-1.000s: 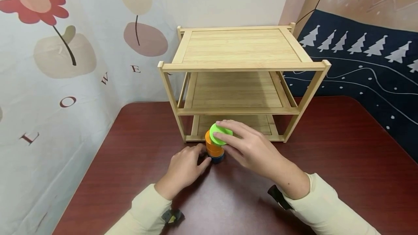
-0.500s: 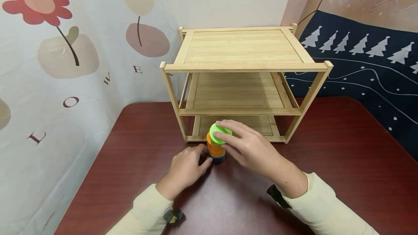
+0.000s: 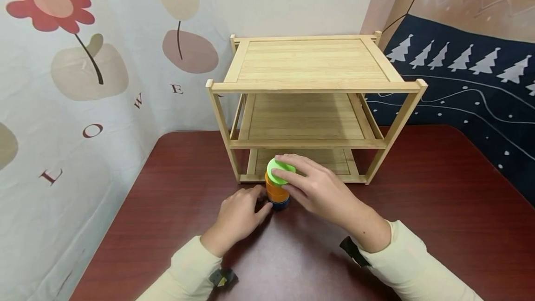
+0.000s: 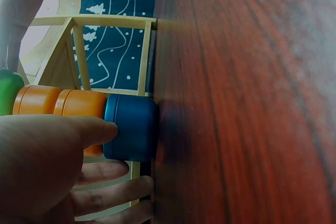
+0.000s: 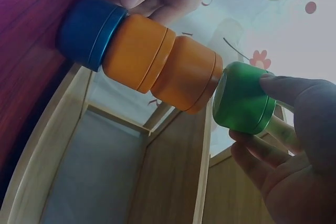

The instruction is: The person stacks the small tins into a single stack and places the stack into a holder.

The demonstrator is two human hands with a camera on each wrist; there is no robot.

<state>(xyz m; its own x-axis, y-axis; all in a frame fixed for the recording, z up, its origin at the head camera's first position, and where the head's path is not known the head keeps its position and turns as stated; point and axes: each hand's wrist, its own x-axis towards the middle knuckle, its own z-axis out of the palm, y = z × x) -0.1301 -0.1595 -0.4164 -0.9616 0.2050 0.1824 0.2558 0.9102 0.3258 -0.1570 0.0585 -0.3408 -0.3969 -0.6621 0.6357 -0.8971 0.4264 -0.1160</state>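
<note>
The red-brown table (image 3: 317,264) is the largest thing, with the wooden rack (image 3: 313,59) standing on it. In front of the rack, left of its middle, the right hand (image 3: 323,189) pinches the green jar (image 5: 241,98) between thumb and fingers, at the top of a stack. The left hand (image 3: 237,215) is lower, in front of the rack's left side, its thumb at the blue jar (image 4: 131,127) and its fingers loosely bent beside it. Between blue and green sit two orange jars (image 5: 137,51), also in front of the rack.

The jars look light, stiff and a little slippery, hardly fragile; the column itself is probably the delicate part, easily knocked. Each seems best taken by its round side, thumb against fingers, with the base steadied low.

The head view hides the join between the orange jars and much of the green one; the right wrist view shows all four in a row, the green tilted against the rest. Whether green touches orange, I cannot tell. The left wrist view alone shows the blue jar's foot meeting the table closely.
</note>
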